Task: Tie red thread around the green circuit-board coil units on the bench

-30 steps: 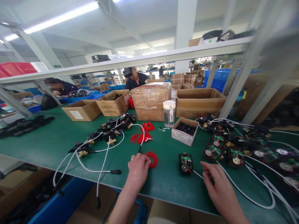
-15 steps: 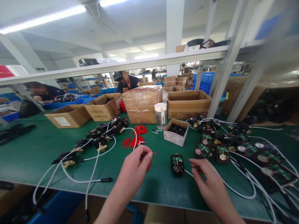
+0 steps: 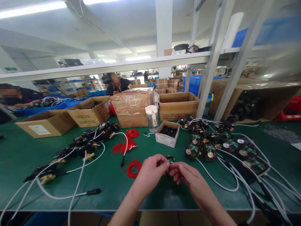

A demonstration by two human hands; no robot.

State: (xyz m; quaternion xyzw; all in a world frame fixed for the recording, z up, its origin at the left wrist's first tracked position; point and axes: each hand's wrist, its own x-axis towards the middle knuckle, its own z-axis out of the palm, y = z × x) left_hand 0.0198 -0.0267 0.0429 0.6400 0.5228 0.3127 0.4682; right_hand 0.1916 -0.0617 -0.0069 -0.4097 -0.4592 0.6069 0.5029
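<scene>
My left hand (image 3: 152,171) and my right hand (image 3: 188,175) meet fingertip to fingertip over a small black housing with a green circuit board (image 3: 171,159), which they mostly cover. The left fingers are pinched; a thin dark red wire (image 3: 167,179) hangs just below them. On the right, thumb and fingers are also drawn together, but what lies between them is hidden. Left of my hands rests a coil of red wire (image 3: 134,169), with more red wire bundles (image 3: 123,147) behind it.
Several black units with white cables lie to the left (image 3: 81,142) and right (image 3: 209,152). A small carton of black parts (image 3: 166,142), a lidded cup (image 3: 152,119) and cardboard boxes (image 3: 133,110) stand behind. Shelf posts (image 3: 211,69) rise at right. Two people sit beyond.
My hands, apart before, have come together over the black housing. The left hand, with a thin red wire by its fingers, moved right. The camera view has turned to the right.
</scene>
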